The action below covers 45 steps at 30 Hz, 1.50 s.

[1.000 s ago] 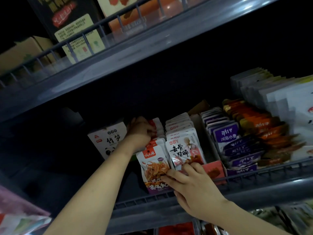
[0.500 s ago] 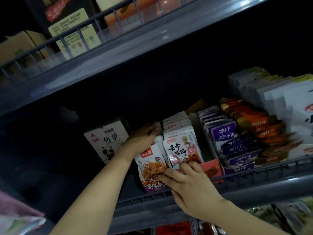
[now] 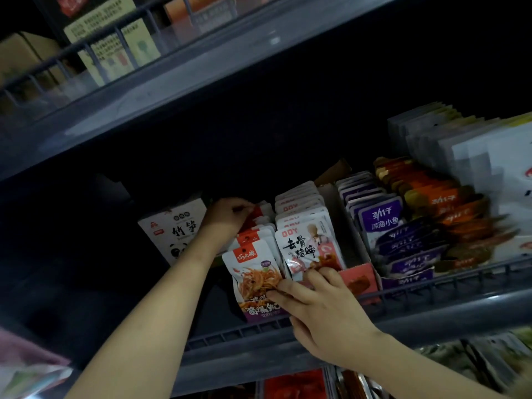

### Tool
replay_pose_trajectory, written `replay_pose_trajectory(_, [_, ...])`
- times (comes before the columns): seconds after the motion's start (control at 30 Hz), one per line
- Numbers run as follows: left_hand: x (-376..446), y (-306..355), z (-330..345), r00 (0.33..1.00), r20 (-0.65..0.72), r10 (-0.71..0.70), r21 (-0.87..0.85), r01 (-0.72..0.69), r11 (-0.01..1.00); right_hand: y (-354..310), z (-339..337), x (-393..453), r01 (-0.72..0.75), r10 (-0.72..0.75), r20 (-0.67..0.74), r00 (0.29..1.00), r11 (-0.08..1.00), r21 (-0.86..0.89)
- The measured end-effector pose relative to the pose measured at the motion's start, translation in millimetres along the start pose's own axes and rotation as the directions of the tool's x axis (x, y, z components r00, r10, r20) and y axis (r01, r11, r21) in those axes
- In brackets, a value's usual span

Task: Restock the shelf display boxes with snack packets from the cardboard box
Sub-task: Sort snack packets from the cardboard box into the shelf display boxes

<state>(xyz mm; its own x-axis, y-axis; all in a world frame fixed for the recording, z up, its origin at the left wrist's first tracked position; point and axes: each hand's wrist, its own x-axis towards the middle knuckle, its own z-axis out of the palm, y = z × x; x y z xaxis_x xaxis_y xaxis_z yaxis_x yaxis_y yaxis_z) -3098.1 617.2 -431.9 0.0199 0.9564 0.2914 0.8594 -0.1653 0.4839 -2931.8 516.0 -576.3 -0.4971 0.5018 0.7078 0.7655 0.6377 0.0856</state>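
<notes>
Dim shelf (image 3: 288, 338) (wire-railed): left hand (image 3: 227, 216) grips rear packets (image 3: 259, 214); right hand (image 3: 325, 309) fingers press front packet (image 3: 253, 272).

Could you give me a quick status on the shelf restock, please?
Left hand grips the back of the red-topped packet row. Right hand fingers press the front packet. Nothing in the way.

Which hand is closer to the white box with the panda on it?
Left. The left hand reaches just beside the panda box, at the packet row's back; the right hand is at the front packets.
</notes>
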Motion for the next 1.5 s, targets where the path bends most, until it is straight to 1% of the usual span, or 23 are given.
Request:
replay_pose_trajectory(0.13, [8,0,-4,0.998,-0.008,-0.06,0.112,0.06,0.992,-1,0,0,-0.007,0.007,0.005,1.0,1.0,0.005])
replay_pose_trajectory(0.27, [15,8,-4,0.994,0.085,-0.065,0.219,0.045,0.975,-1,0,0,-0.004,0.004,-0.001,1.0,1.0,0.006])
replay_pose_trajectory(0.47, [18,14,-5,0.976,0.203,-0.078,0.258,0.023,0.966,0,0,0,0.004,-0.004,-0.008,1.0,1.0,0.007])
replay_pose_trajectory(0.53, [16,13,-6,0.98,0.184,-0.078,0.212,0.038,0.976,1,0,0,0.002,-0.002,-0.001,1.0,1.0,0.004])
replay_pose_trajectory(0.63, [12,11,-8,0.999,0.03,-0.021,0.174,0.016,0.985,0,0,0,-0.002,0.002,0.012,1.0,1.0,0.005])
replay_pose_trajectory(0.67, [11,10,-8,1.0,0.025,0.001,0.183,-0.005,0.983,-1,0,0,-0.002,0.002,0.014,1.0,1.0,0.006])
replay_pose_trajectory(0.73, [4,11,-3,0.986,0.168,-0.014,0.169,-0.015,0.986,0,0,0,-0.002,0.002,0.014,1.0,1.0,0.006])
replay_pose_trajectory(0.8, [-5,12,6,0.938,0.342,-0.052,0.229,-0.03,0.973,0,0,0,-0.009,0.009,0.015,1.0,1.0,0.012])
replay_pose_trajectory(0.87, [-10,15,11,0.916,0.398,-0.057,0.312,-0.076,0.947,0,1,0,-0.009,0.009,0.012,1.0,1.0,0.017])
replay_pose_trajectory(0.9, [-12,19,11,0.916,0.396,-0.067,0.301,-0.061,0.952,0,2,0,-0.01,0.01,0.007,1.0,1.0,0.016])
replay_pose_trajectory(0.93, [-15,23,10,0.924,0.373,-0.083,0.24,-0.009,0.971,0,2,0,-0.01,0.01,0.003,1.0,1.0,0.015])
replay_pose_trajectory(0.97, [-19,27,8,0.94,0.321,-0.118,0.127,0.081,0.989,0,2,0,-0.011,0.011,0.002,1.0,1.0,0.014])
replay_pose_trajectory(1.03, [-29,30,3,0.977,0.117,-0.179,-0.141,0.195,0.971,-1,1,0,-0.014,0.014,0.007,1.0,1.0,0.017])
replay_pose_trajectory(1.07, [-36,29,0,0.978,-0.008,-0.207,-0.217,0.2,0.955,-2,1,0,-0.014,0.014,0.01,1.0,1.0,0.02])
replay_pose_trajectory(1.1, [-42,23,-1,0.961,-0.113,-0.254,-0.275,0.216,0.937,-2,1,0,-0.015,0.015,0.011,1.0,1.0,0.025])
replay_pose_trajectory(1.13, [-47,17,-1,0.935,-0.171,-0.311,-0.36,0.235,0.903,-2,1,0,-0.017,0.016,0.012,1.0,0.999,0.032])
replay_pose_trajectory(1.17, [-53,12,1,0.911,-0.156,-0.381,-0.464,0.273,0.843,-2,1,0,-0.018,0.018,0.013,1.0,0.999,0.039])
replay_pose_trajectory(1.2, [-60,11,6,0.902,-0.086,-0.422,-0.563,0.305,0.768,-2,0,0,-0.021,0.02,0.013,1.0,0.999,0.041])
replay_pose_trajectory(1.23, [-65,10,13,0.903,-0.023,-0.429,-0.639,0.316,0.701,-1,0,0,-0.022,0.021,0.012,1.0,0.999,0.036])
replay_pose_trajectory(1.27, [-69,10,22,0.913,0.014,-0.407,-0.678,0.307,0.667,-1,0,0,-0.019,0.019,0.013,1.0,0.999,0.028])
replay_pose_trajectory(1.3, [-70,10,29,0.93,0.021,-0.368,-0.683,0.282,0.674,-1,-1,0,-0.017,0.016,0.016,1.0,1.0,0.018])
replay_pose_trajectory(1.37, [-68,11,35,0.945,-0.023,-0.326,-0.653,0.233,0.721,-1,-2,0,-0.014,0.014,0.016,1.0,1.0,0.005])
replay_pose_trajectory(1.5, [-68,4,30,0.905,-0.088,-0.417,-0.679,0.252,0.69,-3,-2,0,-0.014,0.014,0.023,1.0,1.0,0.009])
